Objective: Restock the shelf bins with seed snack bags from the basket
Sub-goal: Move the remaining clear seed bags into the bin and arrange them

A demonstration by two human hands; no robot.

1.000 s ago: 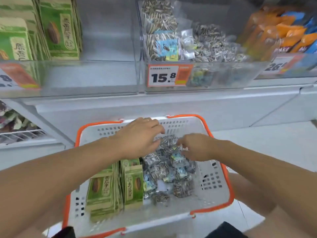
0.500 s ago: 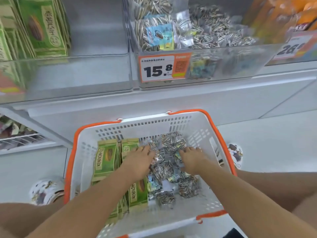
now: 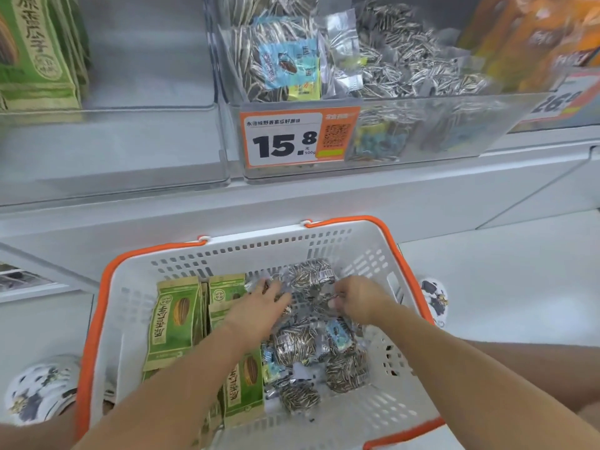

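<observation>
**Seed snack bags heaped in the basket, both hands in the pile**

Seed snack bags (image 3: 293, 347), clear packets showing striped sunflower seeds, are lying in a loose heap across the middle and right half of the basket (image 3: 227, 251), a white perforated one with an orange rim, sitting on the floor below the shelf. Green seed packs (image 3: 173, 321) are standing on edge along the basket's left side, touching the heap.

The left hand (image 3: 259, 308) is reaching in from the near-left corner and lying palm down on the far part of the heap, its fingers spread fairly straight over the packets; whether they are closing on one cannot be told. The right hand (image 3: 358, 298) is coming in over the basket's right edge, its fingers curling in and pinching at a clear packet (image 3: 313, 276) near the basket's far wall.

Above, the middle shelf bin (image 3: 422, 125), a clear plastic one, is holding more of the same striped-seed packets, some upright at its left end and others slumping toward the right. A price tag (image 3: 285, 139) reading 15.8 is sticking to that bin's front wall at its left end. The left shelf bin (image 3: 130, 151) is holding green packs (image 3: 39, 60) only at its far-left end. Orange packets (image 3: 532, 37) are sitting blurred in the bin at the right edge. A patterned shoe (image 3: 39, 389) is showing just beside the basket's left wall, another (image 3: 433, 297) beside its right.
</observation>
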